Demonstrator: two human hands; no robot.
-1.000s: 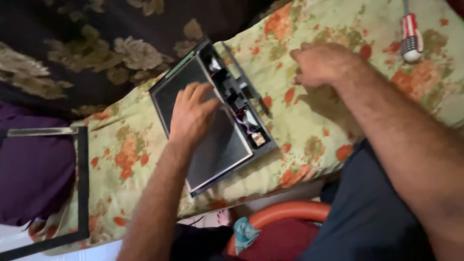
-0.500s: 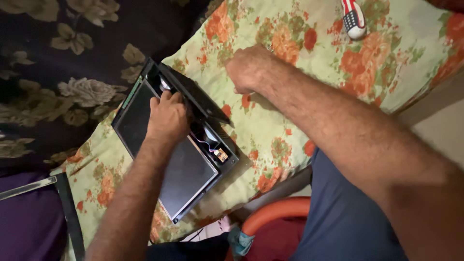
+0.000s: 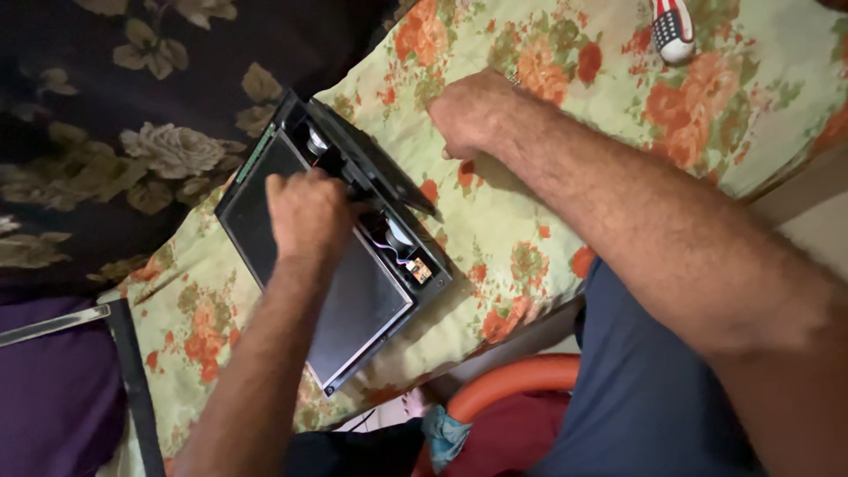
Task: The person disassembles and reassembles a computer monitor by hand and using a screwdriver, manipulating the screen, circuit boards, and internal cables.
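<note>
On floral bed cover [image 3: 565, 265] | left hand [image 3: 305, 212] fingers curled into opened flat panel [image 3: 353, 300], steadying it | right hand [image 3: 473, 110] fisted, apparently empty, braced beside it

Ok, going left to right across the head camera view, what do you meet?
Purple cloth → dark opened flat electronic panel, the left hand on it → closed right hand on the floral green cushion → red-and-white striped tool handle.

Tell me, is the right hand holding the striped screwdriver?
No, the right hand rests fisted on the floral cloth, apart from the screwdriver.
</note>
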